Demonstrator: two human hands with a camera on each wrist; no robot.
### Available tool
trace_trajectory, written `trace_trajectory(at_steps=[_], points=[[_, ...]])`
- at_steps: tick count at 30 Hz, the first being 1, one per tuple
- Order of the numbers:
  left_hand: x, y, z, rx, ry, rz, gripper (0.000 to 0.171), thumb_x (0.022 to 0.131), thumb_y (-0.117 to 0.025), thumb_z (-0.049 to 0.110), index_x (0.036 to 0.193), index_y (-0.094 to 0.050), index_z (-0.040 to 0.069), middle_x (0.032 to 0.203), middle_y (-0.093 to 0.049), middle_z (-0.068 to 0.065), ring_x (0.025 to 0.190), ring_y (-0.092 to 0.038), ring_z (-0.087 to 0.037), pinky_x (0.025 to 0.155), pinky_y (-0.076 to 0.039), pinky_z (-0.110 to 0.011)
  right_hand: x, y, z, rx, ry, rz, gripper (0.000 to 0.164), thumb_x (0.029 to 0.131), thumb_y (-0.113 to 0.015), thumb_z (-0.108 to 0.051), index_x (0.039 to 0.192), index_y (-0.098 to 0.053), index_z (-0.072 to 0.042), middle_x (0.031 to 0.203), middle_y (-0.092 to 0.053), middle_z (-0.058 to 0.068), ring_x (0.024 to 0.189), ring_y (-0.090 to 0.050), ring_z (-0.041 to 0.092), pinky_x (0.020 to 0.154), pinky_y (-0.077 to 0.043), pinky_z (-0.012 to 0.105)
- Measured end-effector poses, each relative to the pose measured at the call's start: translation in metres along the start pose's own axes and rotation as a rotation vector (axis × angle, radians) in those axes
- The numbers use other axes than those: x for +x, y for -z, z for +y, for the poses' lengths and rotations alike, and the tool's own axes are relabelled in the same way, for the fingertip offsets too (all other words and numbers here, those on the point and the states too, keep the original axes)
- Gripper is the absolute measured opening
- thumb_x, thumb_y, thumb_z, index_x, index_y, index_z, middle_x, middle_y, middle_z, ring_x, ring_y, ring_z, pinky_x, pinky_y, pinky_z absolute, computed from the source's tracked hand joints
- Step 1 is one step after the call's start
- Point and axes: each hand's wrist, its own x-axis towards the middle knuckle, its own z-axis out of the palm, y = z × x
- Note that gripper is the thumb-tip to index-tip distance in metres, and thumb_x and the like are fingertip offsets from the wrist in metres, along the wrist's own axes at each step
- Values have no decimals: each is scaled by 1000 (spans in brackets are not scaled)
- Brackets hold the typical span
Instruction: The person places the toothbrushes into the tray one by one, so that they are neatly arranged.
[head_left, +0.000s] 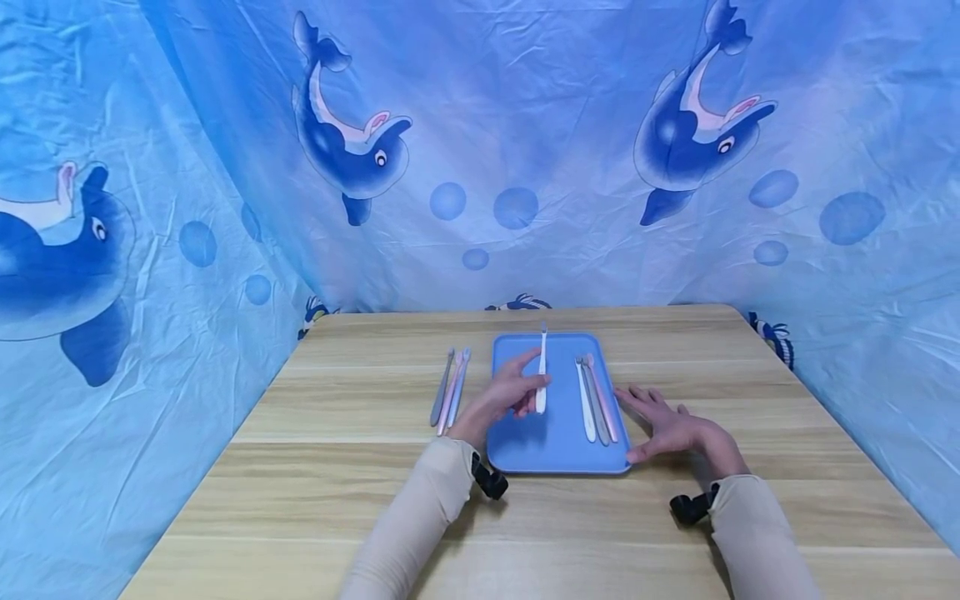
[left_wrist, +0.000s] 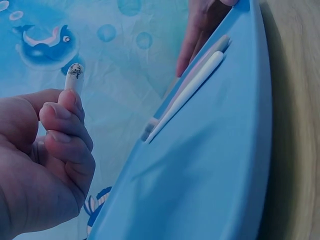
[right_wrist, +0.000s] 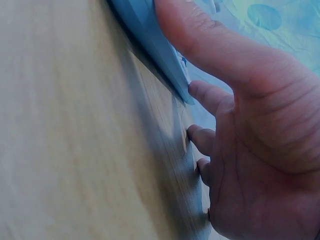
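Note:
My left hand (head_left: 512, 390) pinches a white toothbrush (head_left: 542, 375) and holds it upright above the blue tray (head_left: 517, 450). In the left wrist view the handle's end pokes out over the curled fingers (left_wrist: 70, 135). On the tray's right side lie a white toothbrush (head_left: 586, 404), a grey toothbrush (head_left: 597, 408) and a pink toothbrush (head_left: 604, 408), side by side. My right hand (head_left: 671, 429) has its fingers spread beside the tray's right edge, with the thumb at the near corner and the index fingertip at the rim.
Left of the tray, a grey toothbrush (head_left: 441, 392), a pink toothbrush (head_left: 450, 398) and a light blue toothbrush (head_left: 459, 390) lie on the wooden table (head_left: 337, 467). A blue curtain with dolphins (head_left: 465, 100) hangs behind the table and along its sides.

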Motion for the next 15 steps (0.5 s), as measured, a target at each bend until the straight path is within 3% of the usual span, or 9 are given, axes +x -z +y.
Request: trace_trajectory(at_steps=[15], points=[[14, -22, -10, 17, 27, 12, 70, 100, -60, 22, 160, -25, 22, 50, -55, 2, 35, -44, -8, 35, -36, -22, -1, -2, -1, 16, -2, 5, 122, 71, -83, -53, 162, -13, -13, 165, 5, 31, 147, 15, 60, 104, 8, 86]])
